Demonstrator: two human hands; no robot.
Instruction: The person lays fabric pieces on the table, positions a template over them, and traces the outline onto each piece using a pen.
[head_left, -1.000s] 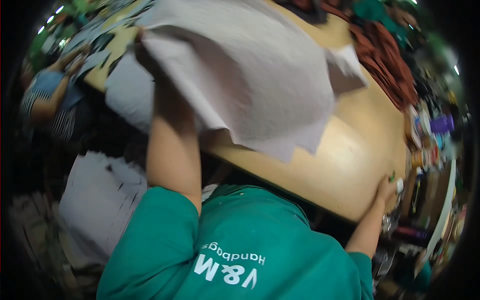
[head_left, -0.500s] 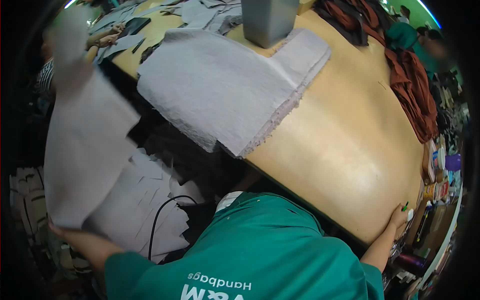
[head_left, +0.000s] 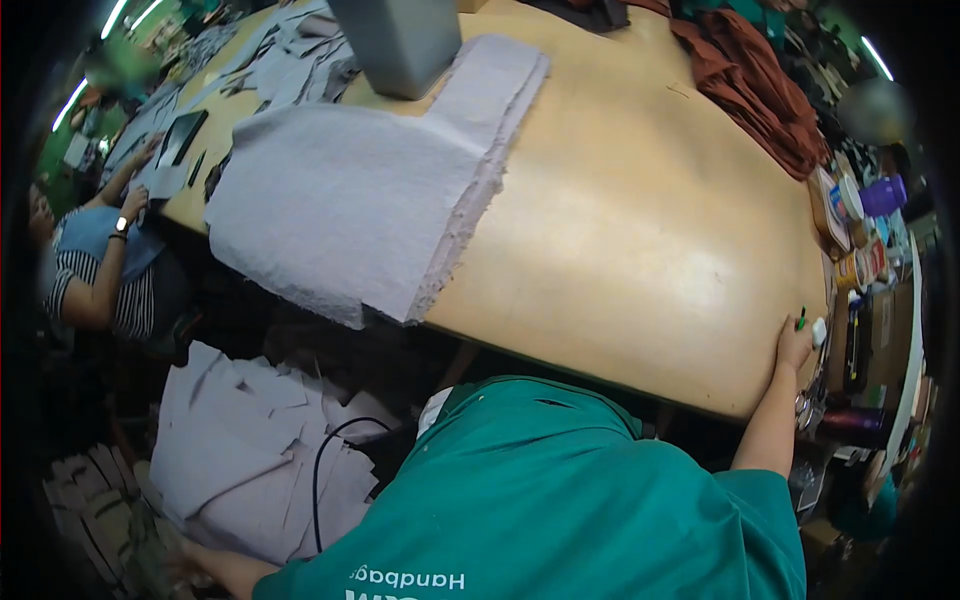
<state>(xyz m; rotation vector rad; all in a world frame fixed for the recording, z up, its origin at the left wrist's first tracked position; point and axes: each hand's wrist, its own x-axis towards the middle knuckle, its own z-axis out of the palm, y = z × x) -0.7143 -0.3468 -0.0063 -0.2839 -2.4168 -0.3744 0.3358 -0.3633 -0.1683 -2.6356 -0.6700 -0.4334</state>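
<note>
At the lower left, my left hand (head_left: 183,562) is low beside a pile of pale grey fabric pieces (head_left: 240,440); blur hides its fingers. My right hand (head_left: 794,348) rests at the table's right edge, closed around a slim green pen (head_left: 802,316). A small white object (head_left: 819,332) lies just beyond those fingers. On the table (head_left: 640,290), a layered stack of light grey fabric (head_left: 340,190) reaches the near left edge, its right side ragged.
A grey bin (head_left: 400,45) stands behind the fabric. Rust-brown cloth (head_left: 755,90) lies at the back right. Jars and a purple container (head_left: 883,196) crowd the right side. A person in a striped sleeve (head_left: 75,275) works at the left. A black cable (head_left: 318,480) loops over the pile.
The large grey sheet that my left hand held up is no longer raised. That hand has moved down beside the pile. The view has turned; my right hand stays at the table edge.
</note>
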